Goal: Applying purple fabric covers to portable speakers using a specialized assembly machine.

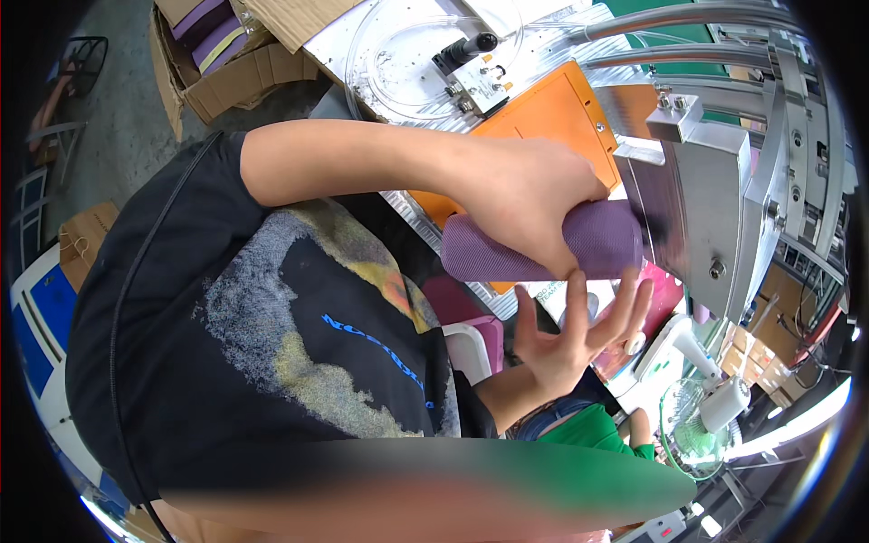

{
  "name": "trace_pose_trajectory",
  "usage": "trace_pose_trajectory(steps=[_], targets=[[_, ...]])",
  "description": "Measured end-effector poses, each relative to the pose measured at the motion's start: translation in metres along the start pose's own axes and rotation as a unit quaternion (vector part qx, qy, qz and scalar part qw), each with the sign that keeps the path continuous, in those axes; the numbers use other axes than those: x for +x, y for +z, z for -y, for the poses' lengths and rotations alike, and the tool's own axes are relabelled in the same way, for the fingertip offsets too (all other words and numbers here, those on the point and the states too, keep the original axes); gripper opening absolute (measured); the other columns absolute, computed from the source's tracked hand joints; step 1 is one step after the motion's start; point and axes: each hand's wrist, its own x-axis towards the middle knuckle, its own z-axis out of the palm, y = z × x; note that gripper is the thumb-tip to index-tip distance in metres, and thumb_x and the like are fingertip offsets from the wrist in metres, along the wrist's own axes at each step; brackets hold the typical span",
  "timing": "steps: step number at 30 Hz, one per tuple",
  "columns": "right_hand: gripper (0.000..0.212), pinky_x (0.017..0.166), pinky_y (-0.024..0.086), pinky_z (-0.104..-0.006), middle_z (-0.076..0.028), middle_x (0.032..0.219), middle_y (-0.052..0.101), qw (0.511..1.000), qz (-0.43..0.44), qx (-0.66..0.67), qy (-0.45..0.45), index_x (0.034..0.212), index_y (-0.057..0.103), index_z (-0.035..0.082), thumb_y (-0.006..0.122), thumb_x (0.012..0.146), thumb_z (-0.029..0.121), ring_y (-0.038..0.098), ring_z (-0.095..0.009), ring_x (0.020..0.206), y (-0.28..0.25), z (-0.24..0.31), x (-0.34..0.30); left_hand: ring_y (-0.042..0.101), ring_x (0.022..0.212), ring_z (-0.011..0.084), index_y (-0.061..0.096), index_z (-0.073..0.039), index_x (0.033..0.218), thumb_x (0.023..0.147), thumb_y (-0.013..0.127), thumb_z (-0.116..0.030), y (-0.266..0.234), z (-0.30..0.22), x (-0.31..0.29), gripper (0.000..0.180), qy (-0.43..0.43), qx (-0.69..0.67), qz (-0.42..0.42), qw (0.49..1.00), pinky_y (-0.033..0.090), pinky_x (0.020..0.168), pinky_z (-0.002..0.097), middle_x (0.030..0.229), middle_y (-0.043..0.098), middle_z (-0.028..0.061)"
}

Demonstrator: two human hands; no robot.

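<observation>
A purple, finely textured cylindrical roll (pixel 489 252) lies in front of a machine's metal head. My left hand (pixel 534 195) is closed over its middle, back of the hand up, thumb bent down on the near side; the other fingers are mostly hidden. The roll's right end touches or almost touches the shiny metal plate (pixel 654 204). Just below the roll is my right hand (pixel 579 339), fingers spread and holding nothing. Its fingertips come close to the roll's lower edge; whether they touch I cannot tell. Under and behind the roll shows an orange plate (pixel 548 118).
Steel rods (pixel 688 18) and a block-shaped metal head (pixel 711 163) of the machine stand at the right. A valve with a black knob (pixel 472 50) and clear tubing sit behind. An open carton (pixel 235 90) holds purple pieces. A person in green (pixel 588 430) and a fan (pixel 697 434) are nearby.
</observation>
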Motion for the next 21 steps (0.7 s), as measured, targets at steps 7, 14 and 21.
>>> trace_pose_trajectory(steps=[7,14,21], targets=[[0.047,0.107,0.026,-0.0593,-0.011,0.128,0.051,0.984,0.018,-0.177,-0.014,0.118,0.058,0.01,0.071,0.075,0.025,0.04,-0.039,0.127,-0.003,-0.003,-0.011,0.064,0.088,0.0339,0.058,0.007,0.106,0.064,0.072,-0.035,0.003,-0.004,0.024,0.061,0.034,0.052,0.11,0.992,0.051,0.076,0.0386,0.091,0.065,0.0204],[0.065,0.103,0.036,-0.0534,-0.011,0.119,0.052,0.994,-0.028,-0.088,0.062,0.117,0.055,0.004,0.082,0.06,0.02,0.048,-0.037,0.119,0.01,-0.041,-0.033,0.061,0.098,0.0234,0.051,0.005,0.123,0.093,0.05,-0.034,0.005,0.032,0.018,0.049,0.111,-0.086,0.081,0.987,0.048,0.084,0.0337,0.11,0.063,0.0143],[0.072,0.098,0.041,-0.0393,-0.014,0.12,0.057,0.968,-0.104,0.079,0.216,0.119,0.047,0.001,0.087,0.06,0.011,0.054,-0.029,0.112,0.066,-0.074,-0.039,0.057,0.108,0.0302,0.045,0.003,0.132,0.096,0.046,-0.026,0.001,0.058,-0.043,0.046,-0.042,-0.212,-0.179,0.96,0.045,0.091,0.0343,0.117,0.06,0.0171]])
